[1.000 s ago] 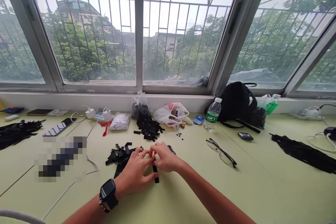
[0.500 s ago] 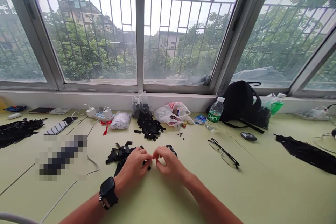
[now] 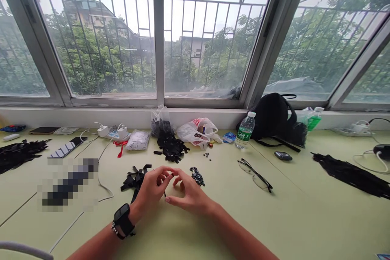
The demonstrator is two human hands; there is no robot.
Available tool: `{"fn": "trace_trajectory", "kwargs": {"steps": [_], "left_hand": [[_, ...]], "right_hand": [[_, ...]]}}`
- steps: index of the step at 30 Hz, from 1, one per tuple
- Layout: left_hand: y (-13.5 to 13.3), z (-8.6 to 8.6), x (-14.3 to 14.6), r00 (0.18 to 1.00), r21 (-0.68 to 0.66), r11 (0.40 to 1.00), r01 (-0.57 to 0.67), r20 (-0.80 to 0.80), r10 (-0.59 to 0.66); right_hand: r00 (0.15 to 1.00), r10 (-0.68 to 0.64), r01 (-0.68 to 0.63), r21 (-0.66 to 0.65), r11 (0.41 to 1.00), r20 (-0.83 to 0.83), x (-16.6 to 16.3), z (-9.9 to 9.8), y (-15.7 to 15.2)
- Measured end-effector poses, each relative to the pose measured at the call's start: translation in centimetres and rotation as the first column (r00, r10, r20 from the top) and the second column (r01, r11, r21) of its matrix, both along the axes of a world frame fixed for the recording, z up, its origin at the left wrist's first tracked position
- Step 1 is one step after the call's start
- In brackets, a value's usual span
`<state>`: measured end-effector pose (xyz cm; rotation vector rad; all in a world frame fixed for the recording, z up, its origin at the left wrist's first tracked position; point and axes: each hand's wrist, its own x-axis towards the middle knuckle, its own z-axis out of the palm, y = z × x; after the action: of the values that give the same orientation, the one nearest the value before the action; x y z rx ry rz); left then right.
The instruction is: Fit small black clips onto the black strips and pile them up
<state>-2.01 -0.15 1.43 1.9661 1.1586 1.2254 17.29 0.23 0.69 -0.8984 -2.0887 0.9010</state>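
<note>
A thin black fabric strip is pinched by the left hand for fingertip work; the right hand is held slack alongside.

Left hand pinching, right hand cupped

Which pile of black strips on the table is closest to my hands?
The small pile beside your left hand; the window pile, far-left pile and far-right pile all lie well away.
</note>
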Motion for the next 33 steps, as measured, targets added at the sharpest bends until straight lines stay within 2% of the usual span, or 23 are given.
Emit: {"fn": "trace_trajectory", "kwargs": {"steps": [2,4,7,11,15,17,19,21,22,25,29,31,33], "left_hand": [[-0.1,0.0,0.0,1.000,-0.017,1.000,0.004,0.031,-0.003],[-0.1,-0.2,0.1,0.996,-0.033,0.999,0.009,0.086,-0.006],[0.1,-0.7,0.2,0.981,-0.072,0.996,0.048,0.191,-0.034],[0.6,-1.2,0.3,0.944,-0.153,0.976,0.153,0.314,-0.099],[1.0,-1.4,0.3,0.947,-0.173,0.975,0.142,0.309,-0.083],[1.1,-1.3,0.1,0.968,-0.127,0.988,0.083,0.245,-0.049],[1.3,-1.1,-0.2,0.988,-0.032,0.999,-0.037,0.148,0.041],[1.6,-0.9,-0.7,0.984,0.085,0.982,-0.171,0.061,0.166],[1.8,-0.8,-0.9,0.975,0.137,0.966,-0.221,0.027,0.219],[2.2,-0.7,-1.5,0.944,0.242,0.925,-0.294,-0.075,0.320],[2.1,-0.8,-2.0,0.870,0.292,0.909,-0.297,-0.310,0.383],[2.0,-0.9,-2.2,0.814,0.283,0.909,-0.308,-0.416,0.405],[2.0,-1.0,-2.3,0.776,0.262,0.914,-0.311,-0.486,0.403]], "right_hand": [[0.995,0.031,-0.040,-0.100,0.994,-0.091,-0.4,-0.2,0.0],[0.981,0.013,-0.042,-0.144,0.989,-0.194,-0.8,-0.6,0.2],[0.958,-0.059,0.023,-0.129,0.991,-0.281,-1.3,-1.2,0.6],[0.941,-0.145,0.126,-0.080,0.989,-0.305,-1.2,-1.3,1.0],[0.927,-0.217,0.200,-0.087,0.976,-0.305,-0.4,-1.2,1.2],[0.941,-0.198,0.173,-0.115,0.978,-0.276,0.0,-1.0,1.6],[0.963,-0.142,0.102,-0.175,0.979,-0.230,0.5,-0.6,2.6],[0.976,-0.099,0.055,-0.221,0.974,-0.193,0.7,0.2,4.1],[0.975,-0.115,0.073,-0.210,0.975,-0.192,0.8,0.7,5.0],[0.944,-0.242,0.229,-0.081,0.970,-0.226,1.1,2.4,8.0],[0.974,-0.221,0.227,0.190,0.955,-0.053,2.2,4.0,10.4],[0.976,-0.216,0.209,0.230,0.951,0.008,3.2,4.2,10.5],[0.979,-0.194,0.181,0.184,0.966,0.056,4.2,4.0,10.0]]}}
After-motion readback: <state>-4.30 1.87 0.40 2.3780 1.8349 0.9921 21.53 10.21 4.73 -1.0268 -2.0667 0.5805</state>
